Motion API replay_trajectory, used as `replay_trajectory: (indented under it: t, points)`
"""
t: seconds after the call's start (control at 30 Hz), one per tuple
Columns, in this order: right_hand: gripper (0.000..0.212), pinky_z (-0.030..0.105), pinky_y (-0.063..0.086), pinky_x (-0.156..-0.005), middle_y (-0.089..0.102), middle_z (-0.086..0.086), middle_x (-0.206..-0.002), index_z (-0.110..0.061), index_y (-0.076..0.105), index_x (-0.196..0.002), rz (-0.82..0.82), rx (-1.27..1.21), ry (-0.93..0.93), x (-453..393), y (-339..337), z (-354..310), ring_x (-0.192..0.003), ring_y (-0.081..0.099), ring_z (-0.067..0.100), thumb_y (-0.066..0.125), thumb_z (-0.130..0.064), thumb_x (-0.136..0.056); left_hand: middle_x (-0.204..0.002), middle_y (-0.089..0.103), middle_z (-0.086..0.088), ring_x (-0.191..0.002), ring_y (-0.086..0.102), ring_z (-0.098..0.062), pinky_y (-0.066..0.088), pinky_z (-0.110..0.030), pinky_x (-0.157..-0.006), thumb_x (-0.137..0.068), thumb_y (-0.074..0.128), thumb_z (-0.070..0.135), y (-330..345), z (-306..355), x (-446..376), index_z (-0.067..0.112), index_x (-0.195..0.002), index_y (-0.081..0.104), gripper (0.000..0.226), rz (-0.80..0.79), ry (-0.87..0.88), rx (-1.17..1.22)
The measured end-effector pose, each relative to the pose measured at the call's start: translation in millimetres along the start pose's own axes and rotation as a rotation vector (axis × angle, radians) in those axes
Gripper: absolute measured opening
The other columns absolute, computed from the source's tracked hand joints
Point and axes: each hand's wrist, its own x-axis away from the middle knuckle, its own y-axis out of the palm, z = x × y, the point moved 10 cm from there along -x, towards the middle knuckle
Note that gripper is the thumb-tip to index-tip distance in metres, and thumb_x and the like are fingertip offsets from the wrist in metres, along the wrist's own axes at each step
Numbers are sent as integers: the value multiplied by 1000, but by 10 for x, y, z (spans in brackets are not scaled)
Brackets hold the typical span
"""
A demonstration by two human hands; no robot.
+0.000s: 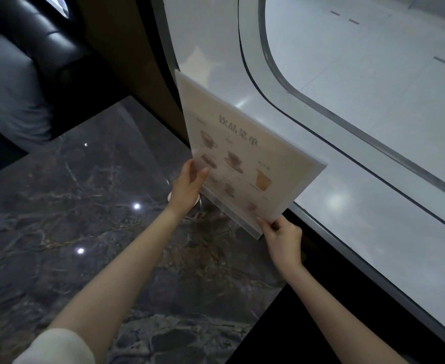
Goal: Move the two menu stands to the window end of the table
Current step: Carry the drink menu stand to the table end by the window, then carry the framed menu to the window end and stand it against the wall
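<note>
A clear acrylic menu stand [245,151] with a beige drinks menu stands at the window edge of the dark marble table [71,206]. Its base strip rests near the table's edge by the glass. My left hand [188,185] grips the menu's left edge, thumb on the front face. My right hand [281,237] pinches the lower right corner by the base. A second sheet edge shows just behind the front menu; I cannot tell if it is a separate stand.
A large curved window [360,114] with a grey frame runs along the table's right side. A dark padded seat [45,40] and a person in a grey top [13,95] are across the table at upper left. A small white round object [171,197] peeks out by my left wrist.
</note>
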Motion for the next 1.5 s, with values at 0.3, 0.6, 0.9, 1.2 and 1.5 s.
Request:
replay_trajectory:
  t: [0.3, 0.6, 0.9, 1.2, 1.5]
  points:
    - [26, 35, 48, -55, 68, 22, -86, -1, 53, -100, -153, 292, 37, 93, 89, 18, -76, 64, 38, 55, -24, -88, -143, 47, -5, -119, 55, -27, 39, -21, -85, -95, 48, 28, 97, -14, 106, 12, -148, 16, 64, -140, 79, -365]
    - [19, 30, 45, -58, 61, 10, -76, -6, 57, -81, -240, 300, 199, 411, 228, -32, -75, 62, 28, 53, -24, -87, -115, 65, -20, -106, 59, -40, 47, -42, -81, -96, 42, 28, -284, -205, 585, 8, -115, 59, 33, 5, 27, -728]
    - [19, 31, 46, -77, 70, 14, -92, -6, 63, -94, -511, 178, -131, 805, 1095, -1256, -88, 63, 25, 59, -21, -84, -97, 69, -14, -91, 63, -36, 48, -42, -73, -95, 43, 31, -1238, -192, 1358, 8, -95, 63, 31, 193, 158, -883]
    - [21, 35, 46, -80, 68, 9, -98, -9, 58, -99, -738, 159, -465, 2044, 2074, -2524, -90, 62, 23, 59, -24, -84, -87, 70, -9, -77, 68, -28, 54, -35, -63, -84, 43, 30, -2613, -105, 2600, 7, -93, 67, 34, 468, 253, -1048]
    - [41, 36, 44, -95, 60, 12, -120, -6, 49, -120, -899, 154, -794, 3631, 2908, -3293, -114, 54, 24, 61, -22, -84, -132, 59, -15, -128, 40, -22, 32, -38, -104, -87, 52, 21, -3657, -173, 4153, 8, -122, 56, 38, 849, 405, -1194]
